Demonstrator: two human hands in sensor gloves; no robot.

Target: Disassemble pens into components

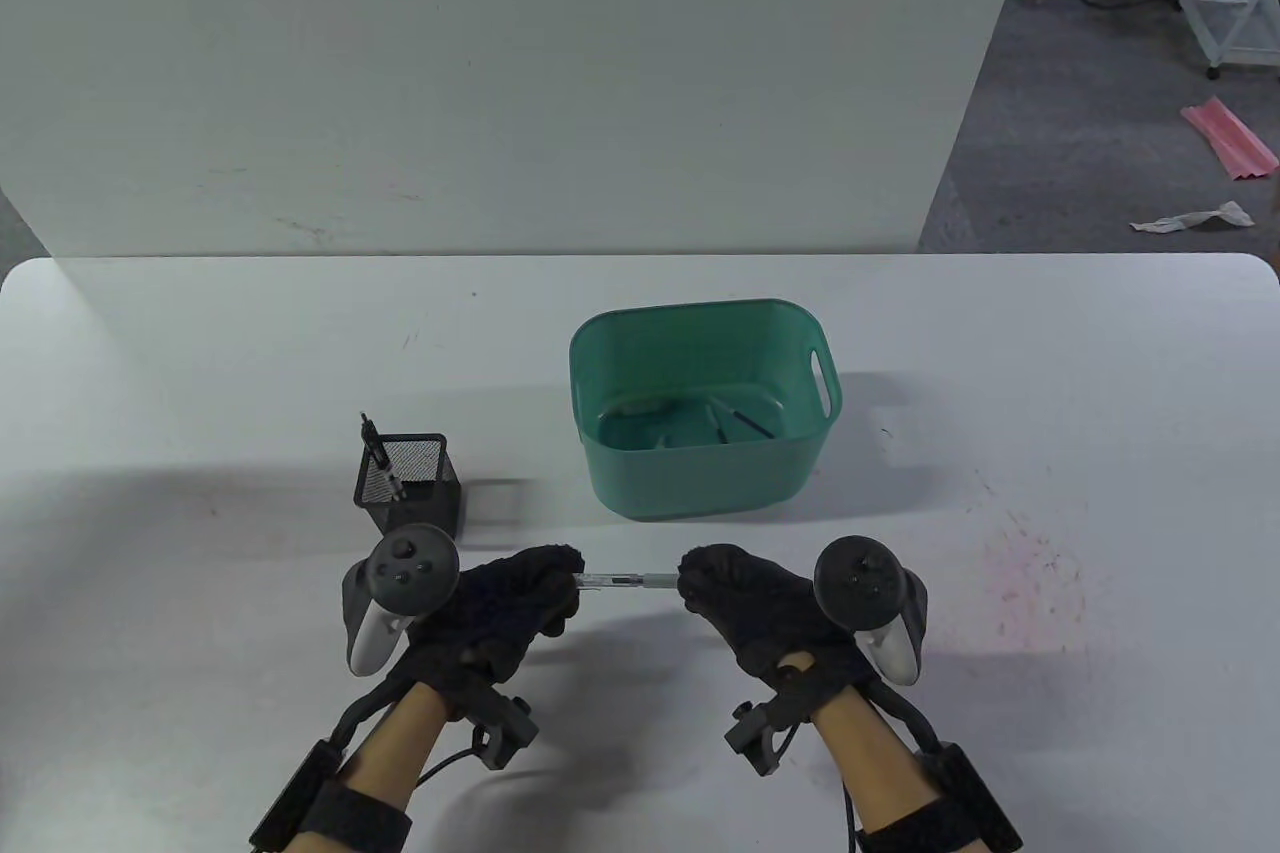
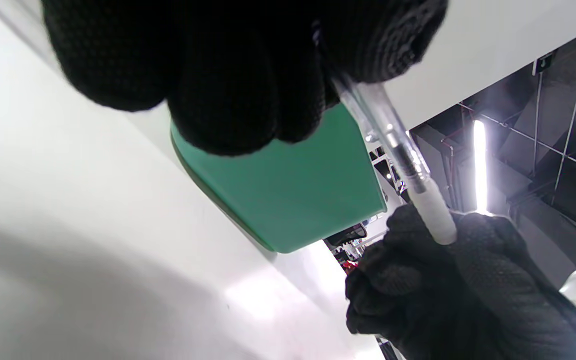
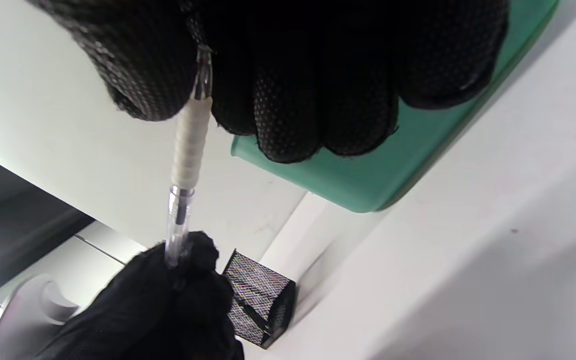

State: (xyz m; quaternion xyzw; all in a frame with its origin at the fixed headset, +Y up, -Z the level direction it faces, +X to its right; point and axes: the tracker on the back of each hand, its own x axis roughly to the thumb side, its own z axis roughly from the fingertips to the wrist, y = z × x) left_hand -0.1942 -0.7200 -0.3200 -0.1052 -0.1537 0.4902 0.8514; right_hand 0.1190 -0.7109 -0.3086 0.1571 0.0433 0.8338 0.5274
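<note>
**Both hands on one pen, held out in front of the green bin**

So here's the setup: the left hand (image 1: 505,608) and the right hand (image 1: 745,603) are each gripping an end of the same clear pen (image 1: 625,581), holding it level above the tabletop (image 1: 1050,413), roughly side to side between them. Only the middle stretch of the pen shows in the table view, the ends vanish into the black gloves.

The wrist views give a better look. From the left wrist view the clear barrel comes out of the left hand's fingers (image 2: 228,90), and the white ribbed grip section (image 2: 435,212) runs into the right hand's fist. The right wrist view shows the same thing flipped: the white grip sits right at the right hand's fingers (image 3: 288,100), with the clear tip end tucked in between them, and the barrel goes down into the left hand's clenched glove. The pen looks to be in one piece; I can't make out any gap at the joint.

Just behind the hands sits a green plastic bin (image 1: 700,483) with a few thin dark pieces (image 1: 745,421) on its floor, too small to identify. Left of the bin, near the left hand, there's a black mesh pen cup (image 1: 410,483) with one dark pen (image 1: 380,453) leaning out of it.
</note>
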